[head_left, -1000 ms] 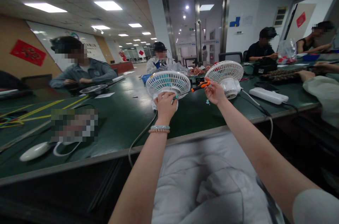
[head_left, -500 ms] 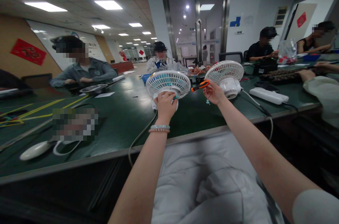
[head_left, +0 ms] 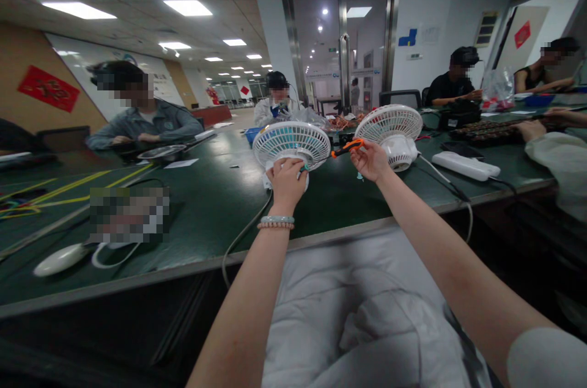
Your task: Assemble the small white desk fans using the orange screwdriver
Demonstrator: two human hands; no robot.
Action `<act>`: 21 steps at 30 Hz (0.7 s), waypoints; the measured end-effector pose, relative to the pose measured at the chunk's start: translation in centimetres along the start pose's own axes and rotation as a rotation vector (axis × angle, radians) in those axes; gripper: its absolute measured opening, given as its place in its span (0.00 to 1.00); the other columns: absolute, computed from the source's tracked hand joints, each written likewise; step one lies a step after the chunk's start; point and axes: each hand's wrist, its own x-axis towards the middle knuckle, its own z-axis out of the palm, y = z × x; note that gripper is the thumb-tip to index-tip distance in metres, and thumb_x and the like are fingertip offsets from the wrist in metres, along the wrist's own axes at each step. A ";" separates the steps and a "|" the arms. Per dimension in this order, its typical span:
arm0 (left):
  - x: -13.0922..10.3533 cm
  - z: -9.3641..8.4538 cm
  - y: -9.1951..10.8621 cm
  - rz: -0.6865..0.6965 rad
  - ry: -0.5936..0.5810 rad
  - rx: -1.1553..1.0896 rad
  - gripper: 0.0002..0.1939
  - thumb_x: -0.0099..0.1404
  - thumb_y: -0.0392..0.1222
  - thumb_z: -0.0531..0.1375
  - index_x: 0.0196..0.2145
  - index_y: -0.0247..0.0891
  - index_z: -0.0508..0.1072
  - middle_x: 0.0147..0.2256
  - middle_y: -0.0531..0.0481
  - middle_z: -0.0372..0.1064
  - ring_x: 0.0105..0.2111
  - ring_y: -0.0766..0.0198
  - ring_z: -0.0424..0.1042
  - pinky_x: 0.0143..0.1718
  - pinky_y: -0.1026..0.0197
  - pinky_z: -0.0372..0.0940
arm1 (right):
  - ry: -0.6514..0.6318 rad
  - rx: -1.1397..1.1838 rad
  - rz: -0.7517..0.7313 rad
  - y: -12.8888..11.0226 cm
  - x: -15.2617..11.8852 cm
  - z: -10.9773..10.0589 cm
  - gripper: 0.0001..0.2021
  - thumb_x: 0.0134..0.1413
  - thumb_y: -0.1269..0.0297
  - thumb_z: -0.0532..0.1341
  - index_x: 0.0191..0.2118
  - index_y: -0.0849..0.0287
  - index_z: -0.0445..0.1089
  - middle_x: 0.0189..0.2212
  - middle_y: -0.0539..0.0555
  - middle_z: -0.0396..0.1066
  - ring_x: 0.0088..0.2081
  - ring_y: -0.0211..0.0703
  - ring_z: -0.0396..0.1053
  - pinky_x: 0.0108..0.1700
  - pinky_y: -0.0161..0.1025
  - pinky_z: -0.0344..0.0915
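Note:
My left hand (head_left: 287,180) is closed over the back of a white fan (head_left: 291,137), which lies with its round grille tilted up. A small teal piece (head_left: 306,167) shows by the thumb and fingertips; its kind is unclear. My right hand (head_left: 370,162) grips the end of an orange-and-black screwdriver (head_left: 347,148) between thumb and fingers. Its handle points left toward the fan's housing, and I cannot make out the tip. Behind the right hand stands a second white fan (head_left: 389,128). Something small and pale teal (head_left: 360,176) shows just below that hand.
On the green table (head_left: 206,198) a white power strip (head_left: 465,166) lies to the right. A metal bowl (head_left: 162,154), yellow strips (head_left: 82,183) and a white oval object (head_left: 59,261) are at left. Several people sit around the table. The fan cord (head_left: 243,241) hangs over the front edge.
The screwdriver's handle has turned slightly in my right hand, showing more orange. My left hand and both fans have stayed in place.

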 end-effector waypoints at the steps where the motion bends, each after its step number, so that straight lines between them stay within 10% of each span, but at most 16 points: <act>1: 0.0 0.0 0.0 0.000 0.000 -0.005 0.11 0.59 0.43 0.54 0.38 0.45 0.72 0.45 0.50 0.69 0.51 0.51 0.56 0.47 0.46 0.47 | -0.018 0.004 -0.002 -0.1 -0.1 0.0 0.09 0.51 0.66 0.52 0.38 0.59 0.66 0.26 0.51 0.72 0.26 0.33 0.71 0.29 0.30 0.71; 21: 0.0 0.2 -0.2 0.026 0.029 -0.005 0.10 0.59 0.43 0.55 0.38 0.44 0.72 0.44 0.52 0.69 0.50 0.53 0.57 0.46 0.48 0.47 | 0.007 0.000 -0.006 0.5 0.5 -1.0 0.05 0.49 0.63 0.59 0.32 0.58 0.66 0.17 0.44 0.66 0.23 0.34 0.68 0.28 0.32 0.70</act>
